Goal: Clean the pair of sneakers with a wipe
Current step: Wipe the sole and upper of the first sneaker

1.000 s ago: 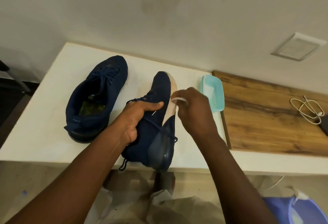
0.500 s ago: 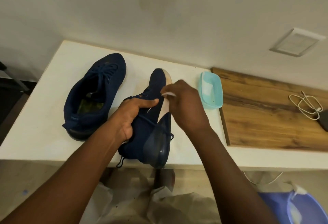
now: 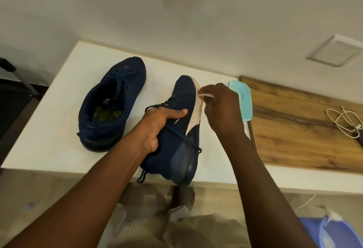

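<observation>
Shifted toeward since a moment ago, the right hand (image 3: pixel 224 110) pinches the wipe (image 3: pixel 206 96) against the pale sole (image 3: pixel 196 115) of the tipped sneaker (image 3: pixel 172 149), which the left hand (image 3: pixel 157 125) grips mid-length, its long axis pointing away; the second sneaker (image 3: pixel 117 94) lies left of it.

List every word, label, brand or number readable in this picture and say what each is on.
No text here can be read.
resting sneaker: pale mark on the heel tab, too blurred to read.
insole of that sneaker: greenish print, unreadable.
held sneaker: small white mark on its side, no letters discernible.
teal container: no label shows.
wipe: no print visible.
</observation>
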